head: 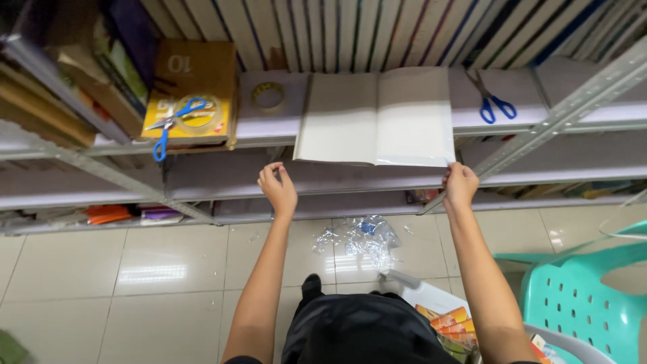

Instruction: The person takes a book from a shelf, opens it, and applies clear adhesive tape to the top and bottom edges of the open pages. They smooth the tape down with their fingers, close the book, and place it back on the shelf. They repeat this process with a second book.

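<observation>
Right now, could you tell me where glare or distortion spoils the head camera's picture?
Head view: ceiling light glares off the glossy floor tiles and the clear cover on the open book; the wide lens bends the shelf rails; left hand and right hand look sharp.

Shelf (269, 125): carries the open book (375, 118) in the middle, its near edge hanging over the shelf front.
Left of book: tape roll (268, 96); further left a flat box (192, 94) with scissors (174, 121) on it.
Right of book: second scissors (492, 101).
Behind: a row of standing books (377, 30).
Hands: left hand (278, 189) below the book's near left corner; right hand (460, 185) at its near right corner.
Floor (155, 283): crumpled plastic wrap (360, 239) below the book; plastic chair (579, 290) at right.
</observation>
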